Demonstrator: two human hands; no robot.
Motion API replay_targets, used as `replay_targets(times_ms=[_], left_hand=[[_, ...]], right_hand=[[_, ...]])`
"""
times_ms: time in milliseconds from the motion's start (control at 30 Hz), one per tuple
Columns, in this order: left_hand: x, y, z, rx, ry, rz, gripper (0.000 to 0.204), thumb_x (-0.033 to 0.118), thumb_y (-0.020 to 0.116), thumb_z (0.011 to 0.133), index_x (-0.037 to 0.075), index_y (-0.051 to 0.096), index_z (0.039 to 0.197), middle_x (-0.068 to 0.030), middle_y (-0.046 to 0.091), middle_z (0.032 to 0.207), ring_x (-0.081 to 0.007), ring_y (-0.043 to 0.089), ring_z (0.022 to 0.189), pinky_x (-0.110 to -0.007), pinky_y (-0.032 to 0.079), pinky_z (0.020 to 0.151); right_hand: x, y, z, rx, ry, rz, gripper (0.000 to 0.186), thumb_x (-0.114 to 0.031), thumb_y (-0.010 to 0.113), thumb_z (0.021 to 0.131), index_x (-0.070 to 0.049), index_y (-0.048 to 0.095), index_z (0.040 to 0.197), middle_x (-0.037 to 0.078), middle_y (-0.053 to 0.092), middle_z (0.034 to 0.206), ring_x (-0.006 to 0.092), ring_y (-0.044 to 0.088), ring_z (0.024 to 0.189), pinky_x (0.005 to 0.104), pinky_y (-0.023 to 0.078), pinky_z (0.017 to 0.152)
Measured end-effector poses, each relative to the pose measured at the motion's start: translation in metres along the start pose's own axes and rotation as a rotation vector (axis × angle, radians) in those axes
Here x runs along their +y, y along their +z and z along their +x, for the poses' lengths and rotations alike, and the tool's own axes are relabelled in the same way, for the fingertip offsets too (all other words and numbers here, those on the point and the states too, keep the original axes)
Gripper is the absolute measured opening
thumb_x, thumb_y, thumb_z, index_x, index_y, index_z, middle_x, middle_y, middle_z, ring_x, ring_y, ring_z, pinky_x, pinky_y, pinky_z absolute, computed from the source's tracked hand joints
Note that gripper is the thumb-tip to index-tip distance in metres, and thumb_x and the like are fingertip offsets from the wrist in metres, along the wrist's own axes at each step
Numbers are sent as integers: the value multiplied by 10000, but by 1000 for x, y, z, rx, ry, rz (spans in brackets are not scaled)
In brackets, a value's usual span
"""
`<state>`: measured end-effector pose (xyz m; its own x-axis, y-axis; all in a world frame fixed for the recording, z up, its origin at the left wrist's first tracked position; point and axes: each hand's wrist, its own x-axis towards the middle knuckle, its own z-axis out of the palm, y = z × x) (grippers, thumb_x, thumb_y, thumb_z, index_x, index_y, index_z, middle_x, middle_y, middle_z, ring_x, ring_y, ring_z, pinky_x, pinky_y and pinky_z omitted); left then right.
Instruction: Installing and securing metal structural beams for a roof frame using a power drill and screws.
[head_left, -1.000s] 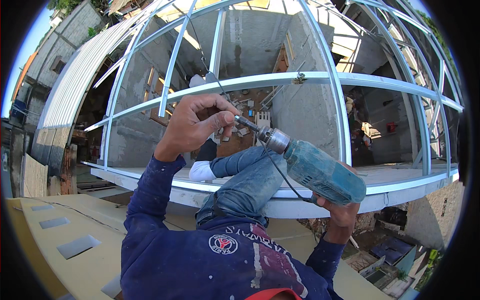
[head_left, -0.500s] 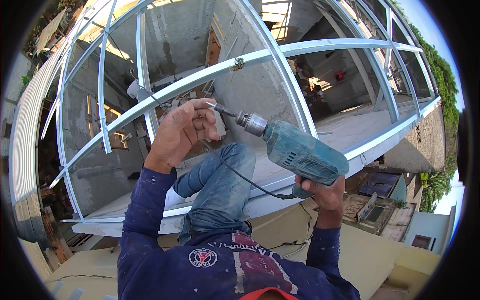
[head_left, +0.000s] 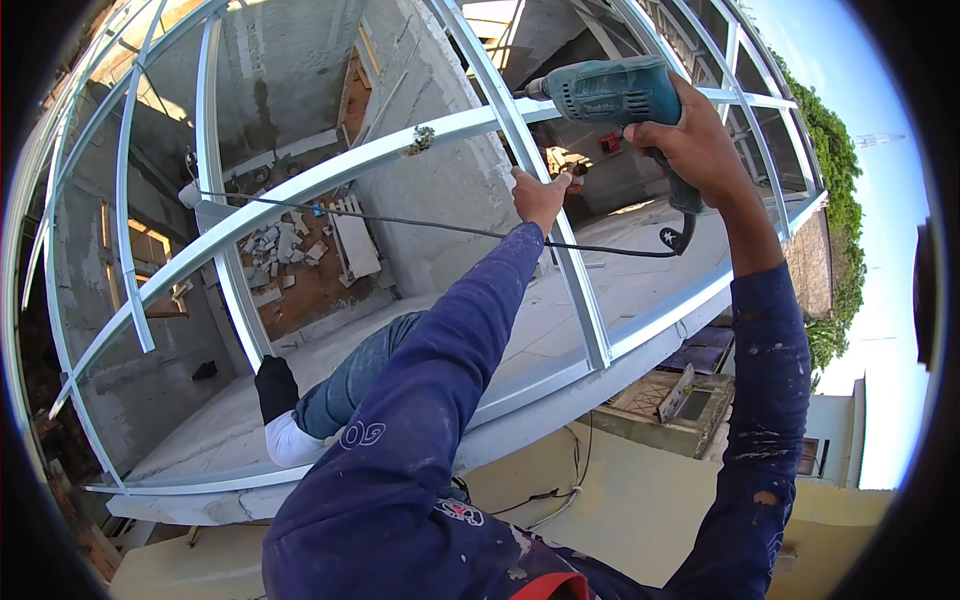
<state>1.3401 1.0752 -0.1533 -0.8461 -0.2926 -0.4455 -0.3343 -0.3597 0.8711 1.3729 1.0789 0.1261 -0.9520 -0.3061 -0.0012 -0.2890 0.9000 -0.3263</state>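
My right hand (head_left: 695,140) is raised at the upper right, wrapped round the handle of a teal power drill (head_left: 615,90). The drill lies level, its chuck pointing left at the crossing of two steel channels; the bit's tip cannot be made out. Just below that crossing, my left hand (head_left: 541,198) grips the sloping steel channel (head_left: 580,290), its fingers partly hidden round the metal. A long curved steel channel (head_left: 350,160) runs across behind it. From the drill's handle a black cord (head_left: 420,222) stretches left across the frame.
Below the frame is a room with rough walls and a heap of rubble (head_left: 285,245). My bent leg (head_left: 360,370) rests at the ledge (head_left: 560,410). Cables hang over the yellowish surface below. Trees (head_left: 825,170) and a neighbouring building stand to the right.
The drill has risen from in front of my chest to the channel crossing. My left hand has left the bit and taken hold of the sloping channel. The view has shifted right.
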Motion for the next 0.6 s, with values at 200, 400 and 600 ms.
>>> replay_targets(times_ms=[200, 400, 600], left_hand=[[-32, 20, 35, 23, 127, -224, 672, 24, 646, 883, -112, 209, 1374, -309, 642, 1042, -349, 721, 765, -397, 612, 657], [-23, 20, 23, -62, 83, -271, 666, -29, 561, 904, -116, 138, 1412, -234, 634, 892, -228, 677, 531, -337, 590, 446], [-23, 17, 22, -38, 90, -291, 581, -58, 578, 883, -105, 210, 1330, -215, 623, 803, -231, 668, 508, -334, 571, 424]], right_hand=[[11, 46, 75, 18, -288, -290, 635, -121, 764, 719, -17, 557, 1310, 123, 683, 891, 205, 667, 688, 350, 527, 554], [14, 58, 100, -64, -262, -360, 693, -114, 772, 707, 6, 529, 1345, 159, 693, 892, 235, 693, 671, 370, 554, 595], [-6, 65, 110, -102, -156, -314, 670, -117, 764, 710, -10, 536, 1331, 154, 694, 873, 208, 704, 679, 341, 570, 585]])
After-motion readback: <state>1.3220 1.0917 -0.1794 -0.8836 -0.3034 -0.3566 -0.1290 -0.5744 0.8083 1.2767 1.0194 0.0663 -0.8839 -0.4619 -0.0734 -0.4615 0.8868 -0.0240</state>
